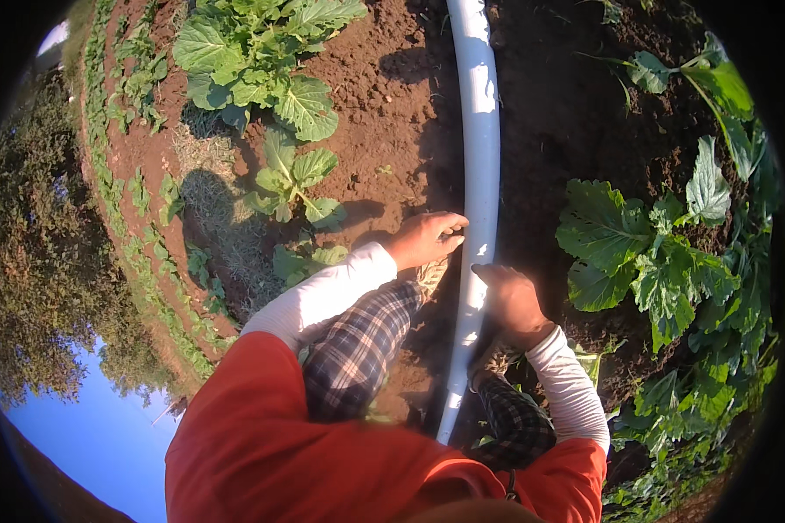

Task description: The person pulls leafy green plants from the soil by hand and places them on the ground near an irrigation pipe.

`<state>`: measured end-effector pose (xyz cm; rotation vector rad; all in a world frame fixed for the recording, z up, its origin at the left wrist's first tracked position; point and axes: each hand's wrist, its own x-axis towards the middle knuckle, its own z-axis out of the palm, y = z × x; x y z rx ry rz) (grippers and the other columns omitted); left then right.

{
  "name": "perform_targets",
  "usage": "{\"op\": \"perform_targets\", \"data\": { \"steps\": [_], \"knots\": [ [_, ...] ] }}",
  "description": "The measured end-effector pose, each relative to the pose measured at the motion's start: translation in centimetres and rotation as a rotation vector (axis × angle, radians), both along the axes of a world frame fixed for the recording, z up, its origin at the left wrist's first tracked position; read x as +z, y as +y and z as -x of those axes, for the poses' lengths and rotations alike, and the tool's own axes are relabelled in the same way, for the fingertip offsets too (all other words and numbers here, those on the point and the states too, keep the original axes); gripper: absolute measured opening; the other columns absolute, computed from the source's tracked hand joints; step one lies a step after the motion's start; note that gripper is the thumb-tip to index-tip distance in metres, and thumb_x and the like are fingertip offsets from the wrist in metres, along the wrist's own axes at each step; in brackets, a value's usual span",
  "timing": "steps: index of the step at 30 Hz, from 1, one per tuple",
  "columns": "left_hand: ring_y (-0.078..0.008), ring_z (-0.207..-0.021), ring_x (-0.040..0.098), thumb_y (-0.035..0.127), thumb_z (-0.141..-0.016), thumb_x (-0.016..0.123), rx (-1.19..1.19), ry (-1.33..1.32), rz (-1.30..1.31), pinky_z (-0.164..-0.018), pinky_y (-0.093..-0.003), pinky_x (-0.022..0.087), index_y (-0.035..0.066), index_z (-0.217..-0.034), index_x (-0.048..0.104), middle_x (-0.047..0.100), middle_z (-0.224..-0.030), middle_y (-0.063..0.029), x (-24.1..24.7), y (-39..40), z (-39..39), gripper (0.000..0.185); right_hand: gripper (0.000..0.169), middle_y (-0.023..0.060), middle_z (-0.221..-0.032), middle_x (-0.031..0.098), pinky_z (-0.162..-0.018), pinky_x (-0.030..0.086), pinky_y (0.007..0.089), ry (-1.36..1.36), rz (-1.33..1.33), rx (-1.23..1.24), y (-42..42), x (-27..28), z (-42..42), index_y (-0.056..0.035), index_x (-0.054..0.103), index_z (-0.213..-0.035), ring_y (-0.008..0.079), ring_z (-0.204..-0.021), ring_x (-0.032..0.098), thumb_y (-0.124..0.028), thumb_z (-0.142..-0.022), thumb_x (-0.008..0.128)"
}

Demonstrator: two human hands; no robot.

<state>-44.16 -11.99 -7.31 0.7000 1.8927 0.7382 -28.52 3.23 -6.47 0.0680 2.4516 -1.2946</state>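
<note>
A long pale plastic pipe [481, 157] runs along the soil from the top of the view down between my feet, bending slightly. Near its lower end it passes into a narrower section [449, 418]. My left hand [426, 239] is at the pipe's left side, fingers half curled and a gap between thumb and fingers; whether the fingertips touch the pipe is unclear. On the other side, lower down, my right hand [514, 302] has one digit reaching over the pipe's right edge. Its remaining fingers are turned away from view, so its grip is hidden.
Leafy green plants [255, 65] grow left of the pipe, and more broad-leaved plants [654, 255] stand on the right. Dry straw [216, 209] covers some ground at left. My plaid-covered leg [366, 346] is beside the pipe. Trees [46, 242] stand at the far left.
</note>
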Motion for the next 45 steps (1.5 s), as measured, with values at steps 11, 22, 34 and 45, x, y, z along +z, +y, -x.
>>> {"op": "perform_targets", "data": {
  "steps": [11,22,34,45],
  "knots": [
    [-0.0176,-0.090,0.060,0.012,-0.084,0.057,0.439,-0.239,0.184,-0.080,-0.0283,0.047,0.001,-0.112,0.052,0.062,-0.098,-0.0123,17.4,-9.9,2.5,0.031,0.020,0.0115,-0.069,0.062,-0.056,0.049,0.0356,-0.335,0.294,-0.260,-6.6,18.3,5.5,-0.0121,0.061,-0.098,0.0289,-0.064,0.062,-0.008,-0.080,0.055],
    [-0.0214,-0.091,0.062,0.015,-0.083,0.058,0.540,-0.049,0.107,-0.076,-0.0297,0.049,0.001,-0.108,0.055,0.062,-0.102,-0.0135,21.6,-5.6,14.4,0.029,0.025,0.0078,-0.081,0.062,-0.063,0.052,0.0244,-0.461,0.643,-0.542,-1.6,28.7,20.1,0.0009,0.056,-0.107,0.0127,-0.070,0.062,0.001,-0.086,0.043],
    [-0.0200,-0.090,0.061,0.011,-0.082,0.058,1.135,-0.260,-0.025,-0.077,-0.0284,0.049,0.002,-0.107,0.055,0.061,-0.100,-0.0119,26.8,6.0,20.4,0.027,0.021,0.0152,-0.081,0.064,-0.069,0.048,0.0326,-0.326,0.261,-0.310,5.5,9.4,41.4,-0.0045,0.063,-0.096,0.0266,-0.075,0.063,-0.013,-0.079,0.053],
    [-0.0186,-0.094,0.060,0.011,-0.082,0.061,1.303,-0.416,-0.152,-0.082,-0.0288,0.048,0.003,-0.113,0.051,0.060,-0.105,-0.0112,20.8,10.9,21.8,0.033,0.022,0.0197,-0.079,0.061,-0.065,0.046,0.0436,-0.071,-0.125,0.400,-4.8,-0.4,55.5,-0.0084,0.059,-0.096,0.0356,-0.071,0.059,-0.024,-0.083,0.052]
  ]
}}
